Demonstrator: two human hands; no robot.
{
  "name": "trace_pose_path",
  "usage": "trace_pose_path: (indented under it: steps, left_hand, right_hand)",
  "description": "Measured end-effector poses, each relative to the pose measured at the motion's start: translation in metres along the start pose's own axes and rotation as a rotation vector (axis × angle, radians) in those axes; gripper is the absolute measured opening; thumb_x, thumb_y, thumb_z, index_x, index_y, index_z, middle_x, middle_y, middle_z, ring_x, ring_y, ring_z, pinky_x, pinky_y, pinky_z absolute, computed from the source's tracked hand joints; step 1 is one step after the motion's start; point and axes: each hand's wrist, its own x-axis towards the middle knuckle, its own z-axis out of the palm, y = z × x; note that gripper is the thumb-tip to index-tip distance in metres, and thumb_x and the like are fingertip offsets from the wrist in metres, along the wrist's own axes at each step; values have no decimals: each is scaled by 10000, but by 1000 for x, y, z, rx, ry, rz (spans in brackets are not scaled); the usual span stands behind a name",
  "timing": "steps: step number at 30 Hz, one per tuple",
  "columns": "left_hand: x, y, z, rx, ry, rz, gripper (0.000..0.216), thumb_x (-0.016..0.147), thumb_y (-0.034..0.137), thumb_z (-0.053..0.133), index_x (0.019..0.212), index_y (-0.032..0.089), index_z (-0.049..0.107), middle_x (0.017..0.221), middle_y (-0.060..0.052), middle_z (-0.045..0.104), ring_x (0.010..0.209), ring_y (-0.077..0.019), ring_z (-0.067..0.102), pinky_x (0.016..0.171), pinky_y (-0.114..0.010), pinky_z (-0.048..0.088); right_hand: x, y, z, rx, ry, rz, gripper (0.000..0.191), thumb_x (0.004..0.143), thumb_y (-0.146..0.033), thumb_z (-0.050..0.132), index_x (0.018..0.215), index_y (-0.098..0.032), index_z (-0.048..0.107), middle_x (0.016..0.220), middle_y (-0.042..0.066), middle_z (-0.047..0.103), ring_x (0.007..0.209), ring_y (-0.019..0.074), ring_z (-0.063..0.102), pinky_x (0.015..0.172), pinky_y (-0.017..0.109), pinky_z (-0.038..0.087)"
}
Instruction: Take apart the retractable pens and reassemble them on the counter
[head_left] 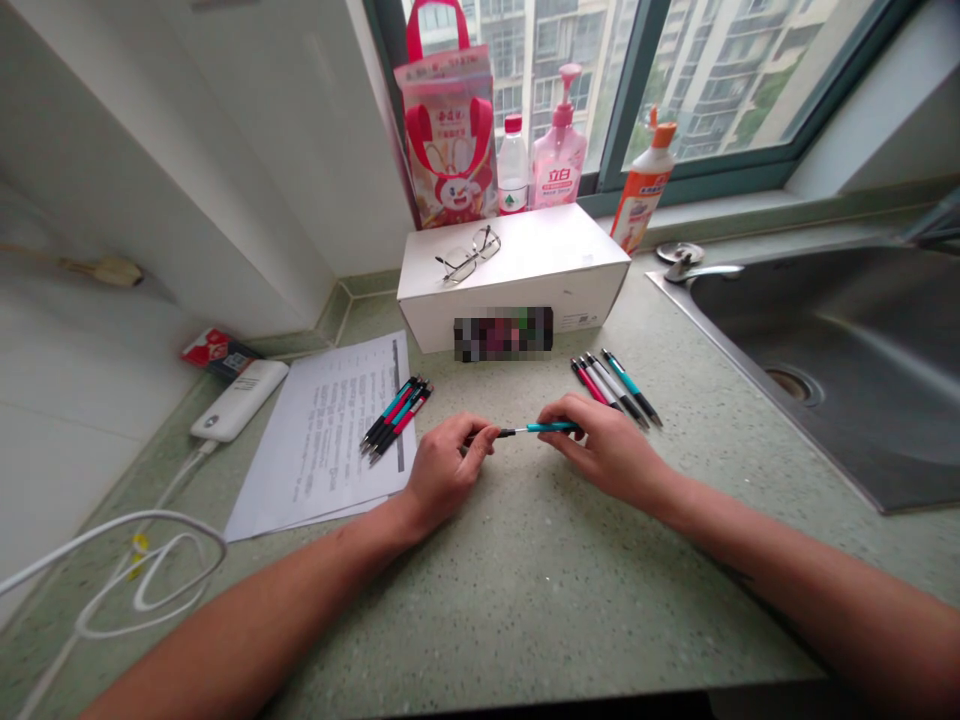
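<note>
A: In front of the white box [517, 275], what are the hands doing?

B: Both hold one teal pen [541, 428], level just above the green counter [540, 590]. The left hand [444, 470] pinches its dark end between thumb and fingers; the right hand [604, 445] is closed around the teal barrel at the other end.

A: And the other pens?

B: A bundle of pens [396, 413] lies in front of the box's left corner, on the printed sheets [330, 450]. A second group of pens [616, 385] lies fanned in front of the box's right corner, just beyond the right hand.

A: Anything on the box?

B: A pair of glasses [469, 256] on its lid. Behind it stand a red gift bag [448, 140], a water bottle [513, 168] and a pink pump bottle [559, 150]; an orange-capped bottle [643, 190] stands just right of it. The sink [847, 350] is farther right, and a white power bank [240, 398] with its cable [142, 560] is well left.
</note>
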Motion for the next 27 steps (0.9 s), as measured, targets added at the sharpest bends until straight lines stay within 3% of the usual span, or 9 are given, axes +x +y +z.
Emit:
trace_pose_path:
  steps: [3, 7, 11, 15, 21, 27]
  left_hand:
    - [1, -1, 1, -9, -12, 1, 186, 977, 306, 569, 897, 181, 682, 807, -23, 717, 728, -155, 652, 680, -278, 509]
    - [2, -1, 3, -31, -47, 140, 151, 964, 282, 596, 1057, 192, 675, 981, -59, 736, 874, -185, 679, 795, -329, 537]
    - [3, 0, 3, -7, -95, 199, 143, 969, 236, 579, 1055, 198, 686, 939, -56, 732, 864, -195, 670, 806, -353, 533]
    - [3, -1, 2, -17, -46, 120, 120, 948, 200, 589, 1013, 197, 690, 936, -52, 721, 860, -186, 660, 785, -332, 532]
    - [6, -7, 1, -184, 74, -41, 113, 927, 219, 611, 1005, 187, 686, 939, -47, 717, 867, -165, 660, 806, -313, 541]
    - [10, -15, 4, -345, 133, -146, 169, 929, 279, 615, 1042, 165, 668, 919, -58, 721, 806, -152, 673, 744, -296, 565]
  right_hand:
    - [-1, 0, 0, -35, -22, -26, 118, 943, -306, 634, 1009, -225, 690, 922, 28, 665, 724, 145, 590, 684, 293, 449]
    - [-3, -3, 1, -128, -36, -83, 182, 960, -357, 613, 1047, -243, 726, 876, 22, 660, 668, 136, 583, 632, 286, 422]
    - [-3, -6, 0, -133, -41, -87, 211, 967, -291, 549, 1087, -223, 708, 871, 27, 655, 680, 141, 598, 638, 294, 432]
    - [0, -5, -5, -57, 33, -63, 212, 942, -247, 525, 1070, -189, 683, 932, 56, 674, 758, 164, 623, 689, 318, 471]
    - [4, -4, -13, 198, 269, 110, 220, 880, -401, 663, 945, -191, 677, 814, 35, 678, 632, 141, 569, 564, 295, 457]
    - [6, -5, -16, 404, 382, 220, 266, 839, -460, 709, 913, -205, 683, 741, 12, 639, 584, 129, 531, 512, 287, 441]
